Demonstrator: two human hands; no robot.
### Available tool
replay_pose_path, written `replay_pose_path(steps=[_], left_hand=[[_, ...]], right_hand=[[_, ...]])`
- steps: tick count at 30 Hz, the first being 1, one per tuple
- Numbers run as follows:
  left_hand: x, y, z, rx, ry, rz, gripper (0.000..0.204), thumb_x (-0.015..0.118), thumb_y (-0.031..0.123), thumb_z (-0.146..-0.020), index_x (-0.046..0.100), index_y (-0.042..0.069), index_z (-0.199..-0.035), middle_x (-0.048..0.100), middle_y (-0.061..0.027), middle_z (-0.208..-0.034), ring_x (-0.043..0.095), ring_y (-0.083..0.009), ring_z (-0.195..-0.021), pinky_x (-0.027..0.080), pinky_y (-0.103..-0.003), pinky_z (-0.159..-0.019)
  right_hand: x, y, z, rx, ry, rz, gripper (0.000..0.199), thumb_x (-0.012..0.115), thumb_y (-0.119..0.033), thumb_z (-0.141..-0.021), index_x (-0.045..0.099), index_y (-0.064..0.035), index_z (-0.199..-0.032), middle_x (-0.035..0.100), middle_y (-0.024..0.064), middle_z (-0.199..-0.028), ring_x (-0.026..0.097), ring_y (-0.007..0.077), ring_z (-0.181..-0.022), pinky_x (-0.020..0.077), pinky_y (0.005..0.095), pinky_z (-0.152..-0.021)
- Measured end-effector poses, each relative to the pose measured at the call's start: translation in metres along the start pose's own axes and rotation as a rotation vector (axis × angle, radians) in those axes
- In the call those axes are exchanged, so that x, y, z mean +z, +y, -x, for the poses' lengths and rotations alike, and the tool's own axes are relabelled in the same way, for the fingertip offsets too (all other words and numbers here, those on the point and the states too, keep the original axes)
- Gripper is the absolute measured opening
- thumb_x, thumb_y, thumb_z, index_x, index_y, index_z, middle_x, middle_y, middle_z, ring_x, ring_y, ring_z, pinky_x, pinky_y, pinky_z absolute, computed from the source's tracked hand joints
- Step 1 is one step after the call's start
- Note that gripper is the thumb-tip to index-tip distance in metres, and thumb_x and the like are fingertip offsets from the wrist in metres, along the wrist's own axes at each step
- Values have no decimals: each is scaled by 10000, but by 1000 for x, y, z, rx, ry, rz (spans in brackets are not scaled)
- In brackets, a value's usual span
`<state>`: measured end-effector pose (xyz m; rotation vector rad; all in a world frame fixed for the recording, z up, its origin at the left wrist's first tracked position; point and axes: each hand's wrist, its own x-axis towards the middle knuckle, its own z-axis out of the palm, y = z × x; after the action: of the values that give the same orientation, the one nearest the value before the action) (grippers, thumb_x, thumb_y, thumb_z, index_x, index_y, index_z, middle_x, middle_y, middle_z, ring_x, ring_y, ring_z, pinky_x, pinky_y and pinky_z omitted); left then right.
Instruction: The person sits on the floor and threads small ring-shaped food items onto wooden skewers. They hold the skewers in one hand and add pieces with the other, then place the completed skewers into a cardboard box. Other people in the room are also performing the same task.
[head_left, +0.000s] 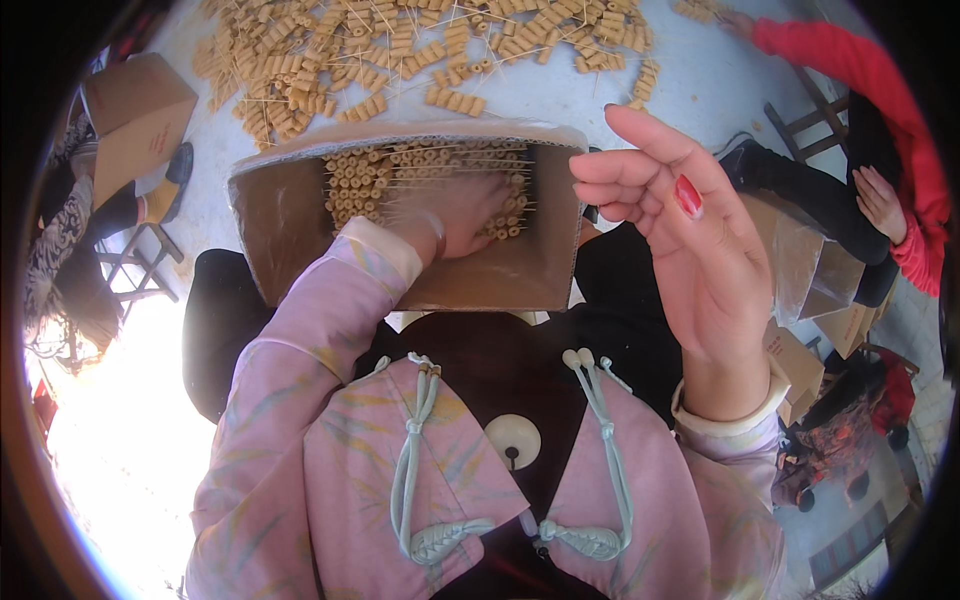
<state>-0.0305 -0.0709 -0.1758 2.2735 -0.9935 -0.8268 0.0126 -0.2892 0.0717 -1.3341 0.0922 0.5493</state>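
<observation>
Open cardboard box (490, 290): stands before the torso, between the knees. Holds stacked skewers (352, 192) toward its far wall. Left hand (460, 215): extends over the left rim side into the box, above the stack. Right hand (700, 215): hangs in the air by the box's right rim. Beyond the box: loose skewers (415, 45), heaped and scattered across the work surface (560, 95). Far left: a co-worker (60, 250), with a carton (145, 115) in front and a folding stool (140, 265) just beside. Far right: another co-worker (915, 160), near a wooden stool (815, 115); more cartons (795, 250) between that person and the right hand.
</observation>
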Motion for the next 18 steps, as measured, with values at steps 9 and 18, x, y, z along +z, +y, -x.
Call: replay_pose_path(steps=[9, 18], left_hand=[[-14, -16, -2, -165, -126, 109, 641, 603, 49, -747, 423, 48, -1363, 418, -205, -1385, 433, -391, -1247, 374, -418, -1051], [-8, -20, 11, -155, 26, 94, 529, 635, 90, -765, 518, 95, -1281, 514, -160, -1273, 455, -361, -1206, 355, -429, -1043]], right_hand=[[22, 17, -14, 67, -60, 136, 394, 485, -247, -980, 515, 4, -1283, 628, 113, -1143, 577, 175, -1049, 425, 308, -905], [38, 124, -64, 309, -422, 1381, 219, 525, -119, -847, 651, -64, -1017, 650, 176, -972, 616, 344, -938, 488, 415, -842]])
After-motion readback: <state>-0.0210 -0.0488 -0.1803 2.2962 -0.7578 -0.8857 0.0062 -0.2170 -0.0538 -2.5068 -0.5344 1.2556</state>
